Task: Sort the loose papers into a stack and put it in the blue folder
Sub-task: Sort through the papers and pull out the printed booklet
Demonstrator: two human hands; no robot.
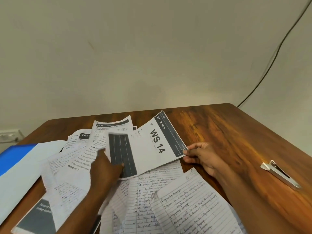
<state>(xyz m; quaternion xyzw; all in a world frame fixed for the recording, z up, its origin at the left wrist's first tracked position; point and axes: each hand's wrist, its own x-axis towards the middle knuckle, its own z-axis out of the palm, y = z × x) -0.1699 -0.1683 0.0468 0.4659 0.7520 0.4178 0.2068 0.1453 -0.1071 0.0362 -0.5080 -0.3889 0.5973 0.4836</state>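
Fingertips [186,152] of our right hand [202,159] pinch the corner of the printed "WS 14" sheet [152,149], lifted above the pile. Our left hand [106,166] grips the same sheet's near edge, fingers curled on it. Loose papers [152,200] lie scattered over the wooden table [236,141]. We see the blue folder [15,156] open at the left, a metal clip [280,173] well apart on the right.

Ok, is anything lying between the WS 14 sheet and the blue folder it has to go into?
Yes. The WS 14 sheet, pinched by the right hand, sits right of the pile. Between it and the blue folder at the left edge lie overlapping printed pages and the left hand.
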